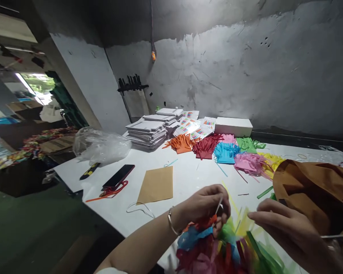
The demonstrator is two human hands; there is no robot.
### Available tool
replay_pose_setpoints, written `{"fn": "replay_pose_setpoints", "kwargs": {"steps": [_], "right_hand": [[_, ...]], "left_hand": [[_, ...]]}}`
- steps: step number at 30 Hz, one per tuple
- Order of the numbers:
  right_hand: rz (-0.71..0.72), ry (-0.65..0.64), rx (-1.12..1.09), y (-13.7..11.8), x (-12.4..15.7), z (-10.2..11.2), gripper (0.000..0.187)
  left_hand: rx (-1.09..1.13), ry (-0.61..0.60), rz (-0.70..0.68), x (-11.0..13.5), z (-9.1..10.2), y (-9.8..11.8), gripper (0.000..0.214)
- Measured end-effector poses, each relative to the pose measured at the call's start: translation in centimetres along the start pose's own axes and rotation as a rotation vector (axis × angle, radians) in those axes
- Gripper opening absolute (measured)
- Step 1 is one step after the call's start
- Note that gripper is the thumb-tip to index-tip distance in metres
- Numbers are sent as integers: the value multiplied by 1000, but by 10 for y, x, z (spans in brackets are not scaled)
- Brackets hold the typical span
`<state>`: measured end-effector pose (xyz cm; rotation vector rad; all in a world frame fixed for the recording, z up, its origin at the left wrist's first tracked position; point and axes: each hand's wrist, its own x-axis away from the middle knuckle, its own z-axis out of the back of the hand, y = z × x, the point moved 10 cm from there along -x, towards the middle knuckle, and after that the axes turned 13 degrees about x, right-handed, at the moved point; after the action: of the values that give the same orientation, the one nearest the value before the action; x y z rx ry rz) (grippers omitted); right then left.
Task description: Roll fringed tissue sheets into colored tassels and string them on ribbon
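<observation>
My left hand [205, 207], with a thin bangle on the wrist, is closed around a bundle of coloured paper strips [217, 247] in red, blue, green, yellow and pink, low in the frame. A thin white tie [218, 205] sticks up between its fingers. My right hand [288, 230] is just right of the bundle, its fingers drawn together in a pinch beside the yellow strips. What the pinch holds is blurred. A white strand [335, 236] runs off past that wrist.
Piles of fringed paper [225, 152] in orange, red, blue, green, pink and yellow lie mid-table. Behind stand stacked white booklets [148, 133], printed cards and a white box [233, 126]. A brown envelope [157, 185], phone [118, 176], clear plastic bag [98, 146] and brown cloth [317, 190] are nearby.
</observation>
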<state>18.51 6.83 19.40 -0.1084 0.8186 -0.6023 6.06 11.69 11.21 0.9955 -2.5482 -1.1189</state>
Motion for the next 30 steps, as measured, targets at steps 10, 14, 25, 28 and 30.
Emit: {"fn": "replay_pose_setpoints", "kwargs": {"steps": [10, 14, 25, 28, 30], "right_hand": [[195, -10, 393, -18, -14, -34, 32], [274, -35, 617, -27, -9, -36, 27], [-44, -68, 185, 5, -13, -24, 25], [-220, -54, 22, 20, -16, -15, 31], [-313, -48, -29, 27, -16, -14, 36]], "left_hand": [[-121, 127, 168, -24, 2, -34, 23], [-155, 160, 218, -18, 6, -33, 24], [-454, 188, -10, -22, 21, 11, 26], [-663, 264, -219, -7, 18, 40, 15], [-954, 281, -499, 14, -7, 58, 12]]}}
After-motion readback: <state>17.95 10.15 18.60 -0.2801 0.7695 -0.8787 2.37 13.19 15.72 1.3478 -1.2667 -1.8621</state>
